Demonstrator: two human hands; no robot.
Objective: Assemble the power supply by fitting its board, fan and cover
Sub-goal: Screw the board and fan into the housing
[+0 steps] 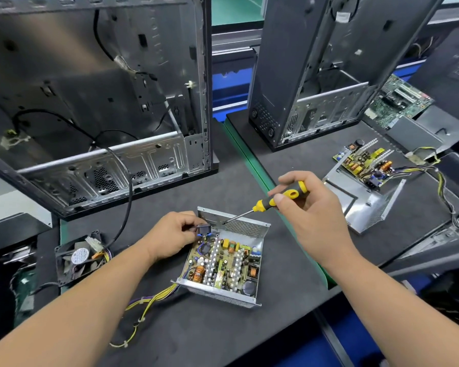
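Note:
An open metal power supply case sits in the middle of the dark mat, its circuit board lying inside. My left hand pinches a small black socket at the case's back left corner. My right hand grips a yellow and black screwdriver; its tip touches the inside of the case's back wall. A black fan lies on the mat to the left, loose. A yellow and purple cable bundle trails from the case's front left.
Two open computer towers stand at the back. A second power supply base with a board leaning on it lies at the right, its cables trailing right. A green motherboard lies behind it. A green strip splits the mats.

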